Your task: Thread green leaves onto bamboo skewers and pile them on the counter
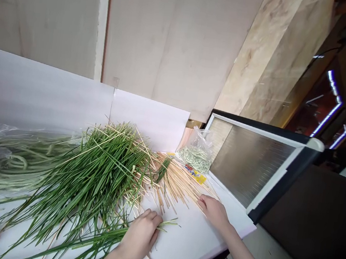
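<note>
My left hand is closed around a small bunch of green stalks near the front of the white table; cut ends poke out to its right and long leaves trail to the left. My right hand pinches the near end of one of the thin wooden sticks fanned across the table. A tied green bundle lies on the sticks. Left of them rises a large heap of long green leaves.
Long pale green beans in a clear bag lie at the left. A clear bag of pale green pieces stands at the back, beside a yellow packet. A framed panel borders the right side; walls stand behind.
</note>
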A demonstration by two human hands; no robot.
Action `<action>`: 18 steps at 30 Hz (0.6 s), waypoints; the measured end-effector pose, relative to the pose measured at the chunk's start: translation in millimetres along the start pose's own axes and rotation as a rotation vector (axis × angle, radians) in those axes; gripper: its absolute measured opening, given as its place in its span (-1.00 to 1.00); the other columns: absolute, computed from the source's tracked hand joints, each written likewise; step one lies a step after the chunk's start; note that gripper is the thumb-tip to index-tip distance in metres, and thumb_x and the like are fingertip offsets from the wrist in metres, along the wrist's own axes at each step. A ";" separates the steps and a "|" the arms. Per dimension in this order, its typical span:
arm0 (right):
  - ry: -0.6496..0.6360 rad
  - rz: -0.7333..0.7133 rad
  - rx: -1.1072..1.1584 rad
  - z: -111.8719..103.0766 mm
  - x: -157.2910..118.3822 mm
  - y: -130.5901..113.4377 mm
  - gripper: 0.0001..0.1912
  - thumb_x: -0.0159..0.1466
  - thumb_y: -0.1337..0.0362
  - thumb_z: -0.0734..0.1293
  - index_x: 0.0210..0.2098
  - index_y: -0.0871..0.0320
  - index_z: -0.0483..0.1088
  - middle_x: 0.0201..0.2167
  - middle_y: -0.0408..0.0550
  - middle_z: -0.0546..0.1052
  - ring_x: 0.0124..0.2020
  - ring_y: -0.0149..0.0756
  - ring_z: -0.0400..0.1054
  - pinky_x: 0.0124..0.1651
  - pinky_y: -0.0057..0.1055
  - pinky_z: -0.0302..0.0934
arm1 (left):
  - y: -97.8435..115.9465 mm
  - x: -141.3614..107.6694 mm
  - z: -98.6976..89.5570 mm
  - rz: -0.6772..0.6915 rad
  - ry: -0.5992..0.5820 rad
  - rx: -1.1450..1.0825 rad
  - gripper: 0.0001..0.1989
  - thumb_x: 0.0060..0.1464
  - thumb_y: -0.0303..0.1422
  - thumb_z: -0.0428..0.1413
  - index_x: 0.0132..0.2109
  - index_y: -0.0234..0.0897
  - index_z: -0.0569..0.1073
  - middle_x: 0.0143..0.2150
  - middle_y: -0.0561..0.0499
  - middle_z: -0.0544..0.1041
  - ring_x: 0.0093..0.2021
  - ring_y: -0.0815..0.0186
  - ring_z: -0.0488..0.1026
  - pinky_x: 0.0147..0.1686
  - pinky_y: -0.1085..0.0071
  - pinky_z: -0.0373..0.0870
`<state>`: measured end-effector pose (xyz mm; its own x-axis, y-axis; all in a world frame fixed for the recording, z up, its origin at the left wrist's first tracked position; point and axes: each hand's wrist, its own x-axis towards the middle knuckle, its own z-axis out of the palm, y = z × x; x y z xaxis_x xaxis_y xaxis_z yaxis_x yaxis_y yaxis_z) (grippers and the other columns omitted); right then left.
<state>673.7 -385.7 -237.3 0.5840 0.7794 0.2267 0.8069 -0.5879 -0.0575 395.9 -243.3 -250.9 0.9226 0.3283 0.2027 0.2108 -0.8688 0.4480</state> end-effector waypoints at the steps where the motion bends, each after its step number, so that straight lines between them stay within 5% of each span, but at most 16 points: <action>1: 0.017 -0.007 0.014 -0.5 -2.0 0.4 -0.76 0.43 0.30 0.22 -0.36 0.15 0.43 -0.35 -0.14 0.56 -0.33 -0.29 0.44 -0.36 -0.44 0.13 | 0.1 -0.1 0.5 0.006 0.001 0.002 -0.72 0.14 -0.51 -0.05 -0.09 -0.23 0.48 -0.10 -0.09 0.51 -0.02 0.11 0.39 0.00 0.23 0.34; 5: 0.076 -0.033 0.082 -1.5 -10.0 -0.4 -0.74 0.39 0.29 0.19 -0.40 0.11 0.41 -0.40 -0.16 0.56 -0.39 -0.28 0.41 -0.42 -0.45 -0.01 | 1.1 -0.6 2.0 0.021 -0.002 0.018 -0.73 0.13 -0.52 -0.06 -0.11 -0.24 0.47 -0.10 -0.09 0.51 -0.02 0.11 0.40 -0.01 0.23 0.35; 11: 0.160 -0.049 0.225 -7.3 -29.8 0.4 -0.74 0.34 0.24 0.15 -0.40 0.09 0.40 -0.41 -0.15 0.52 -0.47 -0.27 0.35 -0.39 -0.45 0.08 | 0.9 -1.4 0.6 0.029 0.018 0.014 -0.75 0.13 -0.52 -0.05 -0.14 -0.24 0.47 -0.13 -0.09 0.51 -0.05 0.11 0.41 -0.02 0.23 0.36; 18: 0.257 -0.004 0.491 5.3 -116.3 5.5 -0.66 0.37 0.04 0.12 -0.45 0.07 0.27 -0.58 -0.20 0.21 -0.54 -0.29 0.18 -0.47 -0.47 0.15 | -0.1 -2.1 0.1 0.002 0.030 0.020 -0.74 0.11 -0.52 -0.01 -0.11 -0.24 0.50 -0.10 -0.10 0.50 -0.02 0.09 0.39 -0.01 0.22 0.35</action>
<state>610.6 -478.4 -269.1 0.5900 0.6674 0.4544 0.7914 -0.3667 -0.4890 394.1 -244.0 -251.5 0.9132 0.3368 0.2296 0.2153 -0.8768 0.4299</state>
